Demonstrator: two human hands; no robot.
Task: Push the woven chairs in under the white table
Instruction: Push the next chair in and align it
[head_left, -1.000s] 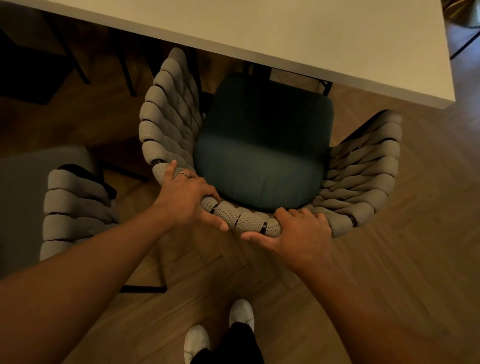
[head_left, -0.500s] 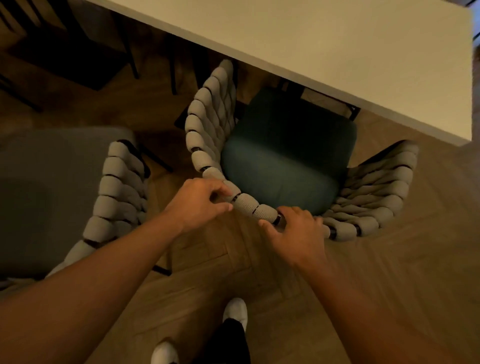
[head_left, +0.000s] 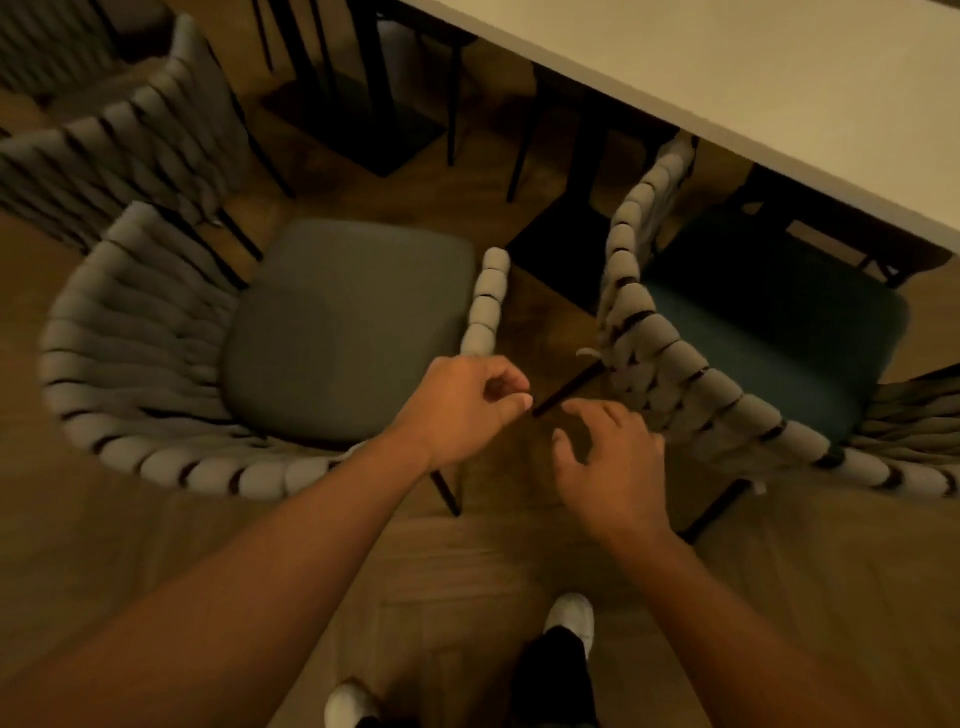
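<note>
L hand (head_left: 462, 410): frame centre, fingers loosely curled, empty. At near end of grey chair's woven arm (head_left: 488, 301); contact can't tell.
R hand (head_left: 608, 467): approx 4 o'clock of L hand, fingers relaxed, empty. Just beside teal chair's woven back, no grip.
Hands together/apart: near each other, not touching, clamped on nothing.
Teal-seat chair (head_left: 769, 332): 3 o'clock. Far edge of seat at or under edge of white table (head_left: 779, 93); back & arms outside it. Prob. nearly done.
Grey-seat chair (head_left: 343, 332): 9 o'clock, well apart from table, open front facing approx 12–1 o'clock.
Third chair (head_left: 130, 135): 10–11 o'clock, blurred, also away from table.
Step (est.): going for grey chair next.
How to do it well: both hands on back rim (head_left: 208, 475), one each side of its middle, not on arm tip, since that would spin it. Square chair to table edge first, then push level toward 1–2 o'clock. Slide, don't tip.
Watch: gap to teal chair is narrow, so woven arms could snag. Keep feet (head_left: 571, 616) clear of rear legs.
</note>
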